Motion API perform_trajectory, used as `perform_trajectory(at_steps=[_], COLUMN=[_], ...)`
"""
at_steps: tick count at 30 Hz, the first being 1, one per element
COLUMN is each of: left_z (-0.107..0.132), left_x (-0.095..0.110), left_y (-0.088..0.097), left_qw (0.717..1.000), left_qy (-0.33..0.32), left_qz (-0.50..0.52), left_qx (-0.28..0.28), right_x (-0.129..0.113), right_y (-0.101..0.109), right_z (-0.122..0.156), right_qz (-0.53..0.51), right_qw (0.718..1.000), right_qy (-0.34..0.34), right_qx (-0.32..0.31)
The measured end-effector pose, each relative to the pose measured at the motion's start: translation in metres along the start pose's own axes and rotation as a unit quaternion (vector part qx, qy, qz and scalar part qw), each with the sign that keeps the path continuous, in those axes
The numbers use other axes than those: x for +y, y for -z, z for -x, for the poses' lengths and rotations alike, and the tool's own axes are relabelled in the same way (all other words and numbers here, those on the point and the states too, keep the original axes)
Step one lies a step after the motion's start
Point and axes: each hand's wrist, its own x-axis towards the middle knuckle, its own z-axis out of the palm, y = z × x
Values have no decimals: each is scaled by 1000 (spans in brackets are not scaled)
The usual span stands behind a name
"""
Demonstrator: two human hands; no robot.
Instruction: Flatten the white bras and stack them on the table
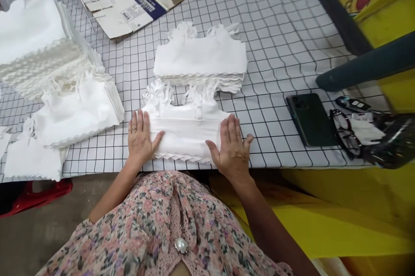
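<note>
A white cloth garment [188,131] with straps bunched at its top and a scalloped lower edge lies flat at the table's front edge. My left hand [140,138] rests on its left end, fingers stretched out and thumb spread. On the right end lies my right hand [232,148], palm down with the fingers apart. Just behind, a neat stack of similar white garments [199,58] stands with its straps toward the back. The garment's straps touch or overlap that stack's front edge; I cannot tell which.
Larger piles of white garments [29,30] and a smaller pile [81,112] fill the left side. A flattened cardboard box [119,4] lies at the back. To the right are a dark phone [311,120], eyeglasses [346,133], a key fob [353,104] and a dark green pole [366,62].
</note>
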Motion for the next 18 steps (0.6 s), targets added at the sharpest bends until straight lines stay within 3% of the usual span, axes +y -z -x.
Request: perform_trajectory(at_steps=[4,8,12,15,18], left_z=[-7,-15,-11,-6,-4], left_x=[-10,3,26,35,38], left_y=[12,19,7,-1,-1], left_qw=[999,994,992,995,996], left_qy=[-22,-70,-114,-90,-76], left_qz=[-29,-19,34,33,24], left_qx=[33,85,35,-4,-27], right_x=[19,15,-38,-94,-131], right_y=[0,19,26,6,-17], right_z=[-7,-57,-140,-193,-223], right_qz=[-75,-179,-241,-231,-207], right_qw=[996,979,965,964,963], right_qy=[3,13,80,131,153], right_qx=[48,94,61,-11,-83])
